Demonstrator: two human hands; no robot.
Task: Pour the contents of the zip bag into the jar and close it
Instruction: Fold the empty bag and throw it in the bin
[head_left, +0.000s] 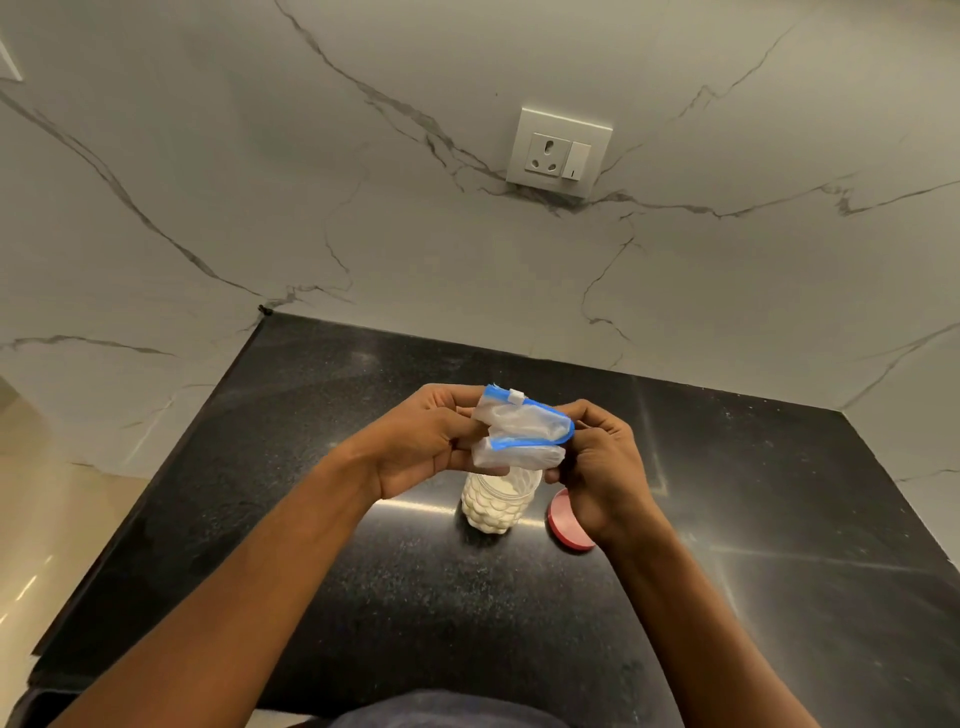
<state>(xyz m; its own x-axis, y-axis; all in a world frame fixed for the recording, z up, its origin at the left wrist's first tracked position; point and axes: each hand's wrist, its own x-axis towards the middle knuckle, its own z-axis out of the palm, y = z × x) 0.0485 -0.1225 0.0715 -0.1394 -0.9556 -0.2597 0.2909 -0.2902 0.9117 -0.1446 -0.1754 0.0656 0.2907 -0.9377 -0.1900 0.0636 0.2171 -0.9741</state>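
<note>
A clear zip bag (522, 431) with a blue zip strip and a white slider is folded over and looks empty. My left hand (421, 441) grips its left side and my right hand (602, 467) grips its right end, both just above the jar. The clear jar (496, 504) stands upright and open on the black counter, holding small white round pieces. Its pink lid (563, 522) lies flat on the counter right of the jar, partly hidden by my right hand.
The black speckled counter (467, 613) runs back to a white marble wall with a socket and switch (558, 150). The counter's left edge (156, 493) drops to a beige floor. The near edge lies close to my body.
</note>
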